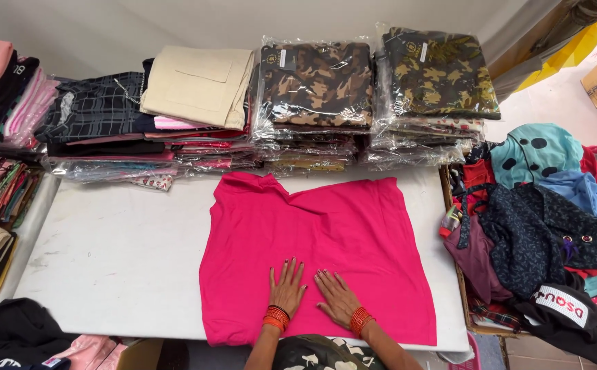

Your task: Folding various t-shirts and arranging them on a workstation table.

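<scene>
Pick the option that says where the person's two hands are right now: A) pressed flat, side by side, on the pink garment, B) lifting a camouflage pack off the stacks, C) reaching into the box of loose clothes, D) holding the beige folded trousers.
A: the left hand and right hand both lie palm-down on the pink garment spread on the white table.

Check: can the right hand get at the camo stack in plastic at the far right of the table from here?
Probably yes. The right hand lies flat on the pink shirt; only that flat shirt lies between it and the camo stack, though it is a long stretch.
</scene>
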